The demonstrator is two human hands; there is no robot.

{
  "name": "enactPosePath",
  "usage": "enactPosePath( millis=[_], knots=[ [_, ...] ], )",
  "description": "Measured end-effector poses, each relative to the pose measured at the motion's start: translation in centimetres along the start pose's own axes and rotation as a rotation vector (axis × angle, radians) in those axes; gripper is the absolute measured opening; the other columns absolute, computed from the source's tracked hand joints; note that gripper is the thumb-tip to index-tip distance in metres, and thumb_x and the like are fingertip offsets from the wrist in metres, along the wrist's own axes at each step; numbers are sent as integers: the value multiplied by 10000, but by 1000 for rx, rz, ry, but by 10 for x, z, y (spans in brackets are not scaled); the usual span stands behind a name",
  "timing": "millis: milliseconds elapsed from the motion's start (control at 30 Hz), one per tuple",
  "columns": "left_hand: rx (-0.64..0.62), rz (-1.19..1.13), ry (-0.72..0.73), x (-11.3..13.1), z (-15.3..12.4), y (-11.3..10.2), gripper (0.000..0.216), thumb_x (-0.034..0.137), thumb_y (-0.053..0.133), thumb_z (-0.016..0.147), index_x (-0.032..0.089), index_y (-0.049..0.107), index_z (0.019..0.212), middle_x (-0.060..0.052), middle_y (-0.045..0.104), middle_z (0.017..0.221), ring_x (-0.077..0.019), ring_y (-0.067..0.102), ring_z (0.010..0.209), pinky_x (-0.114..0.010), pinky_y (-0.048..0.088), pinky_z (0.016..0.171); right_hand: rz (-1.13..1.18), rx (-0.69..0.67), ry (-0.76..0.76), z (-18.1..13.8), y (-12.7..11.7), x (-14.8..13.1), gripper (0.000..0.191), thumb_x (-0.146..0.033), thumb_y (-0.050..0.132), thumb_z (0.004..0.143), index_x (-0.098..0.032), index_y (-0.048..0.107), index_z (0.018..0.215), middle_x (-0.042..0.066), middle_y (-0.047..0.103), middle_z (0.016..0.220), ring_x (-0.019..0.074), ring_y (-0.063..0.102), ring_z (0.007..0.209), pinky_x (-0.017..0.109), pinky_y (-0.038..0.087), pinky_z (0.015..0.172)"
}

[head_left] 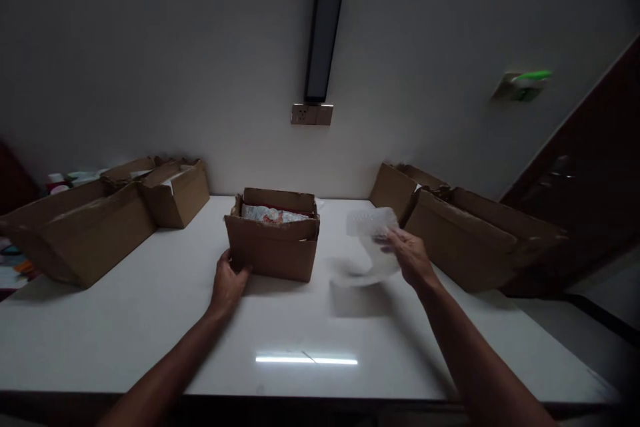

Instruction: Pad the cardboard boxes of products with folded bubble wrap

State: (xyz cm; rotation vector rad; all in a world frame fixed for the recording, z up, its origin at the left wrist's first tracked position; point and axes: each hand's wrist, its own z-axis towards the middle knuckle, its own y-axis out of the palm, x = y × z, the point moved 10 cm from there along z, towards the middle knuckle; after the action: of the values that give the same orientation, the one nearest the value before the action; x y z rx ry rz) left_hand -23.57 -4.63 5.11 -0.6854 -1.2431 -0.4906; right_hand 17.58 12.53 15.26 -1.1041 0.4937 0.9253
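Note:
A small open cardboard box [273, 250] stands in the middle of the white table [150, 320], with a printed packet showing inside it. My left hand [227, 280] grips the box's lower left corner, fingers curled against the cardboard. My right hand [409, 255] is raised just right of the box and pinches a sheet of clear bubble wrap [369, 243], which hangs blurred above the tabletop.
Two open cardboard boxes [85, 230] lie at the left, a smaller one [177, 190] behind them. Larger flattened boxes [465, 233] lean at the right. A wall socket [312, 114] sits above the table; a dark door [595, 193] is at far right.

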Motion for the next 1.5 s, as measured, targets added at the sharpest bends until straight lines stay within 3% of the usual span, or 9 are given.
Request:
enactPosePath(
  millis=[167, 300, 500, 667, 900, 1033, 1133, 1333, 1500],
  knots=[
    [11, -8, 119, 16, -67, -8, 693, 405, 590, 832, 171, 354, 1440, -169, 398, 1494, -316, 395, 1385, -492, 345, 1138, 432, -45, 92, -49, -21, -47, 408, -584, 639, 774, -190, 739, 816, 114, 749, 823, 229, 670, 678, 349, 547, 619],
    [-422, -84, 144, 27, -130, 49, 862, 519, 686, 749, 203, 346, 1476, -157, 366, 1542, -355, 358, 1412, -514, 279, 1169, 440, -55, 59, -92, -18, -70, 230, -478, 704, 748, -256, 701, 691, 72, 713, 711, 251, 639, 634, 383, 546, 576],
    [-1085, -765, -220, 34, -215, 144, 1118, 741, 736, 589, 145, 368, 1461, -205, 612, 1264, -361, 585, 1193, -469, 431, 1013, 599, 29, 131, -112, 15, -55, 238, -456, 727, 685, -245, 628, 636, 64, 691, 710, 240, 629, 618, 378, 538, 576],
    [-858, -637, -283, 10, -211, 128, 969, 599, 770, 631, 125, 427, 1404, -167, 673, 1128, -279, 664, 943, -384, 488, 890, 662, 69, 302, -87, 39, -2, 368, -583, 669, 682, -222, 611, 719, 51, 677, 707, 226, 648, 646, 333, 520, 545],
    [-758, -409, -302, 0, -212, 65, 727, 475, 709, 751, 209, 499, 1394, -85, 657, 1191, -242, 619, 1025, -391, 424, 1012, 596, 261, 396, -82, 3, 67, 401, -605, 588, 750, -237, 611, 907, 84, 684, 1094, 209, 671, 922, 252, 501, 569],
    [-855, -434, -490, 4, -219, 67, 528, 523, 689, 770, 137, 642, 1126, -35, 650, 786, -168, 612, 714, -312, 506, 714, 455, -135, 199, -123, 12, 26, 343, -471, 675, 781, -213, 705, 1004, 96, 707, 1116, 245, 663, 999, 350, 540, 798],
    [-920, -600, -602, 21, -208, 91, 629, 582, 655, 775, 135, 548, 1204, -107, 688, 907, -188, 648, 703, -288, 512, 574, 254, -381, -28, -168, 22, -12, 347, -415, 682, 809, -240, 703, 1108, 92, 701, 1174, 276, 633, 1098, 433, 519, 925],
    [-1145, -529, -825, 24, -188, 149, 731, 666, 397, 892, 126, 334, 1382, -176, 687, 1008, -218, 697, 647, -294, 527, 497, 25, -12, -239, -224, -5, -39, 276, -260, 594, 895, -323, 624, 1162, 63, 697, 1124, 265, 646, 1061, 453, 538, 908],
    [-1023, -339, -530, 23, -168, 130, 737, 517, 455, 909, 139, 199, 1488, -102, 678, 941, -147, 613, 535, -284, 502, 495, -215, -203, -484, -251, 46, -61, 536, -231, 695, 815, -273, 545, 1328, 112, 640, 1280, 308, 595, 1146, 484, 522, 914]
  ],
)
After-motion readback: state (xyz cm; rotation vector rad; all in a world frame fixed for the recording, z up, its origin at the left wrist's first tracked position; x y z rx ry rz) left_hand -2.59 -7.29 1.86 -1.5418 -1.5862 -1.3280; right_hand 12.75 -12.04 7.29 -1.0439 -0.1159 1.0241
